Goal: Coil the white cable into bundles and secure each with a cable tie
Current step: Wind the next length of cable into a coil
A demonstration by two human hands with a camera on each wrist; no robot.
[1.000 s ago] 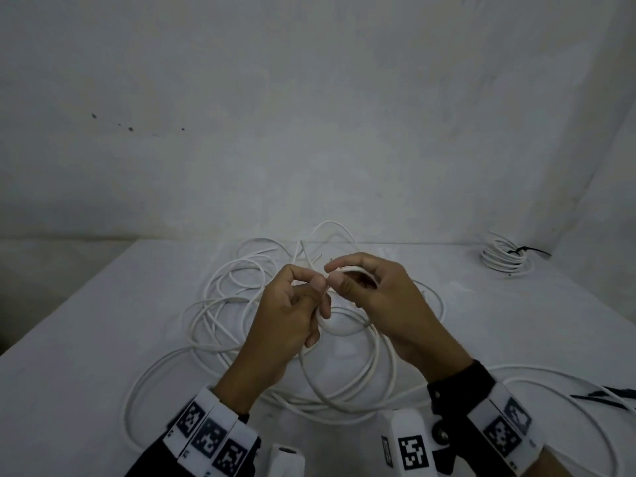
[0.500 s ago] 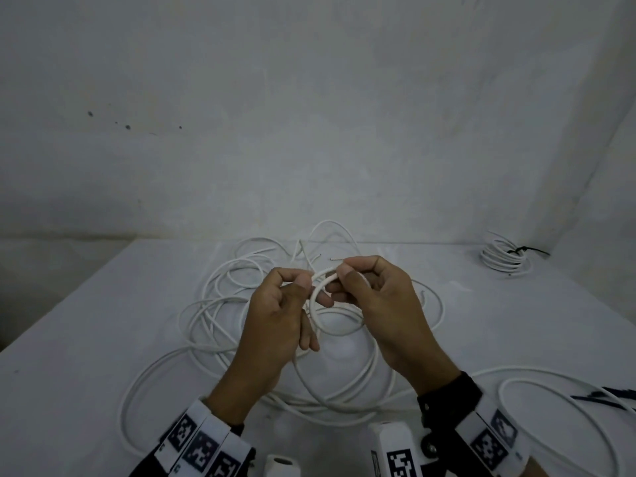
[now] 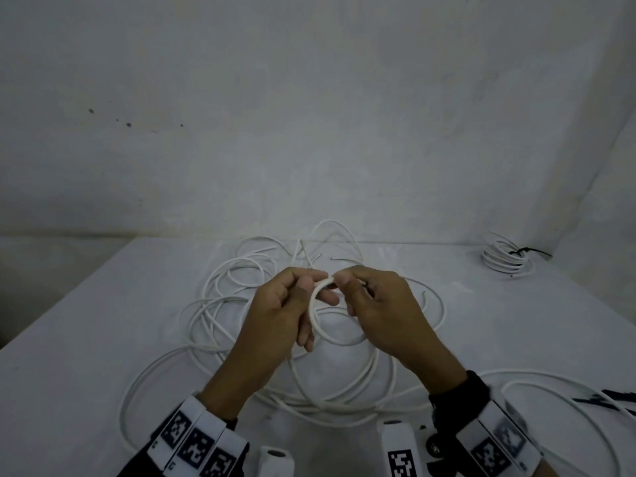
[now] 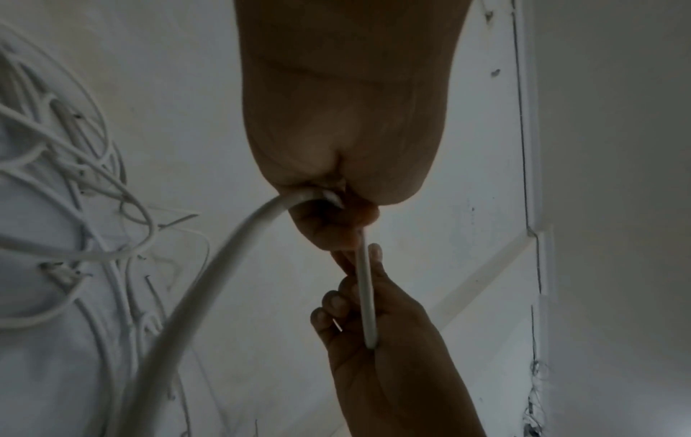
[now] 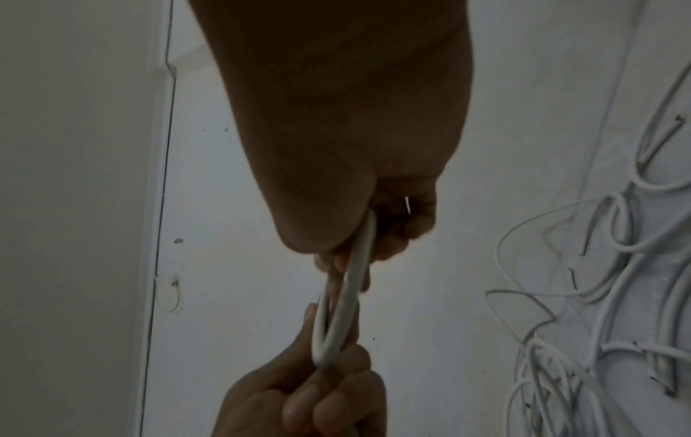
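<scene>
A white cloth-covered table (image 3: 86,339) carries the loose white round cable (image 3: 344,401) in sprawling loops. Above it, the left hand (image 3: 282,315) and right hand (image 3: 382,304) each pinch a small loop, now drawn rounder than a second ago: coiling has just begun.
</scene>
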